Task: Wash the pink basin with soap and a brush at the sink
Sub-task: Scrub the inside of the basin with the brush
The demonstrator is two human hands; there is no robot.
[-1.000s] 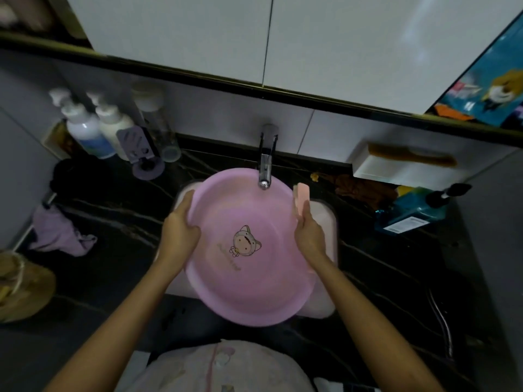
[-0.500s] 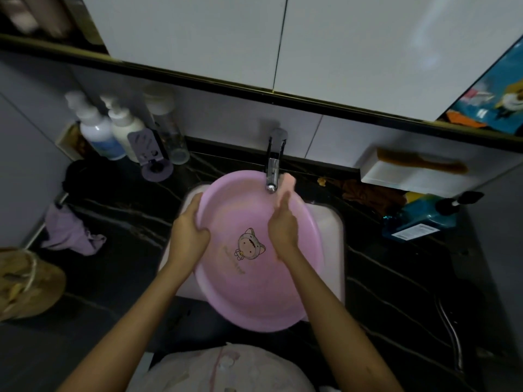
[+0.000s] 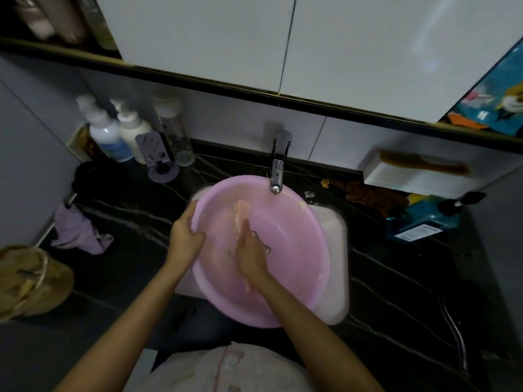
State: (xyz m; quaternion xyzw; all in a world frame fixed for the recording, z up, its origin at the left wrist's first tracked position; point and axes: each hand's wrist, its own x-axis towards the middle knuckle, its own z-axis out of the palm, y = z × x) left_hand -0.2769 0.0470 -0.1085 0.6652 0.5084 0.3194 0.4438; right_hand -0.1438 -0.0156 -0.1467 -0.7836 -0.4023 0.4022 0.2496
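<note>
Two hands at round, smooth pink plastic basin (image 3: pixel 294 250), lying across white sink (image 3: pixel 335 230) under chrome faucet (image 3: pixel 277 168), set in black veined table (image 3: pixel 135 222). Left hand (image 3: pixel 185 239): fingers curled over left rim, gripping. Right hand (image 3: pixel 252 256) inside bowl, fingers holding pale oblong soap bar (image 3: pixel 241 219), motion-blurred, long axis toward faucet. Cartoon print (image 3: pixel 264 247) mostly hidden under right hand.

My left grip (image 3: pixel 185 240) holds basin (image 3: pixel 294 250) rim, basin tilted over sink (image 3: pixel 338 233). Right grip (image 3: pixel 250 256) holds blurred soap (image 3: pixel 242 216) against its inside. Tap (image 3: pixel 276 171) above far rim.
</note>
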